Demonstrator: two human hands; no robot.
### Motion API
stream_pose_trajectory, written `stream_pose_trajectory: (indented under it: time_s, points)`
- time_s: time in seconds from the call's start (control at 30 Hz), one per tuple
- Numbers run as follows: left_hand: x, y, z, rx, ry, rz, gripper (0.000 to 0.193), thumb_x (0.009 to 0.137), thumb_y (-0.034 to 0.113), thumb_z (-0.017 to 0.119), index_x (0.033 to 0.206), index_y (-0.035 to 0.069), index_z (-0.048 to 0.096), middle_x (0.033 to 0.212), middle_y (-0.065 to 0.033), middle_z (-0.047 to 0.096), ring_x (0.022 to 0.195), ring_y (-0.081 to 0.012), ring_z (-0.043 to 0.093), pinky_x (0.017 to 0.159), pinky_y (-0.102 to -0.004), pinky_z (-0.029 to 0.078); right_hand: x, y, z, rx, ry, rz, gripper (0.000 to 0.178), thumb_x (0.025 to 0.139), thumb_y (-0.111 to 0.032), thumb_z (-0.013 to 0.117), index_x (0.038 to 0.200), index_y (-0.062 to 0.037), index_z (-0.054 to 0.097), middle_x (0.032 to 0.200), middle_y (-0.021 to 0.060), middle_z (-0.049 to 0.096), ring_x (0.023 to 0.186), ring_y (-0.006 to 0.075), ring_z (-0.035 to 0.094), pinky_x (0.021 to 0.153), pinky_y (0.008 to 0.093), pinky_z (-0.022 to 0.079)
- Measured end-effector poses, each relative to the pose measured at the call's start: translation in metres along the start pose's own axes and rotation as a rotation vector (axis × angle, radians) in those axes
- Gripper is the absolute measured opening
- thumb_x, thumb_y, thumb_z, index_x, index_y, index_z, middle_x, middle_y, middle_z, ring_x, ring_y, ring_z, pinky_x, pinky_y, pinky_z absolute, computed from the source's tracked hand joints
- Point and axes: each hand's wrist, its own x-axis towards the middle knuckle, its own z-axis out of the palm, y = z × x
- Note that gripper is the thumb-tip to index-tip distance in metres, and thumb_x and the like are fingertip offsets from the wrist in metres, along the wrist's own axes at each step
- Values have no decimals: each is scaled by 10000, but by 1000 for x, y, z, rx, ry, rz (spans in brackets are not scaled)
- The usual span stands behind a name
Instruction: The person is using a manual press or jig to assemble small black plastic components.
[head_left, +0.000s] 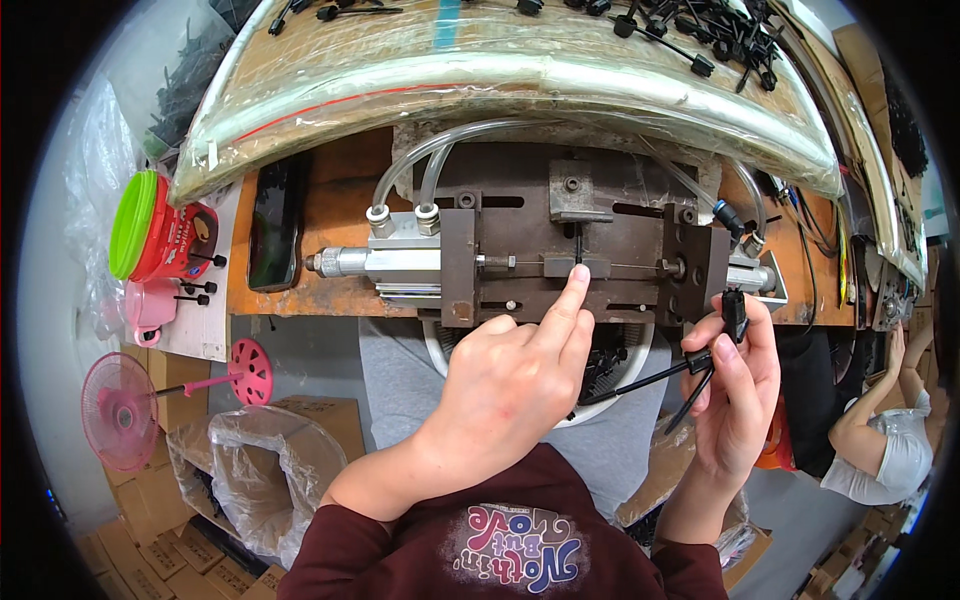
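My left hand (pixel 518 375) reaches over the metal fixture (pixel 520 220) with its index finger stretched out and the other fingers partly bent. That fingertip touches a small dark block (pixel 562 267) in the middle of the fixture, where a thin black stem stands up behind the finger. Thin metal rods run toward the block from both sides. To the right, my right hand (pixel 738 390) is closed around several black plastic stemmed parts (pixel 735 315), with block-like heads and long thin stems. One long stem points left, under my left hand.
Silver air cylinders (pixel 405 262) with clear hoses flank the fixture on the wooden bench (pixel 330 225). Behind it, a plastic-wrapped board (pixel 500 85) bears many black parts. A phone (pixel 277 222) and a red-green tub (pixel 165 235) lie left. Another person (pixel 880 440) works at far right.
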Motion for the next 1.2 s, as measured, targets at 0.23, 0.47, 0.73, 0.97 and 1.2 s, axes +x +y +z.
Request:
stream_pose_trajectory:
  time_s: [0.23, 0.47, 0.73, 0.97, 1.2]
  points:
    - [-1, 8, -12, -588, 123, -95, 294, 784, 89, 799, 1066, 51, 727, 1085, -72, 730, 661, -198, 672, 558, -275, 513, -3, 8, 2, -5, -57, 20, 339, 970, -33, 573, 1295, 7, 486, 991, 157, 680, 747, 81, 617, 515, 163, 473]
    - [-1, 12, -14, -571, 18, -92, 158, 780, 17, 777, 926, 11, 719, 890, -106, 701, 644, -221, 662, 555, -303, 510, -7, 13, 13, -8, -126, -16, 360, 977, -33, 573, 1317, 7, 465, 1019, 173, 676, 695, 98, 600, 519, 189, 474]
    - [-12, 3, -18, -562, 167, 26, 334, 695, -9, 795, 1017, -37, 711, 1227, -213, 659, 982, -286, 713, 779, -339, 577, -7, 10, 2, -36, 14, -136, 340, 999, -78, 547, 1314, 26, 469, 962, 171, 664, 531, 69, 515, 478, 173, 427]
    - [-16, -5, 14, -217, 127, 31, 348, 735, 60, 790, 1063, -23, 708, 1313, -177, 633, 901, -253, 697, 873, -371, 545, -9, 12, 3, -8, -21, -86, 312, 995, -78, 547, 1277, 33, 475, 937, 183, 663, 522, 81, 518, 474, 183, 432]
    - [-5, -3, 17, -13, 130, 44, 290, 729, 81, 786, 1002, 6, 726, 1232, -140, 687, 730, -183, 686, 685, -300, 556, -12, 9, 4, -71, -58, -21, 297, 970, -67, 567, 1235, 39, 484, 891, 192, 667, 525, 82, 524, 473, 184, 442]
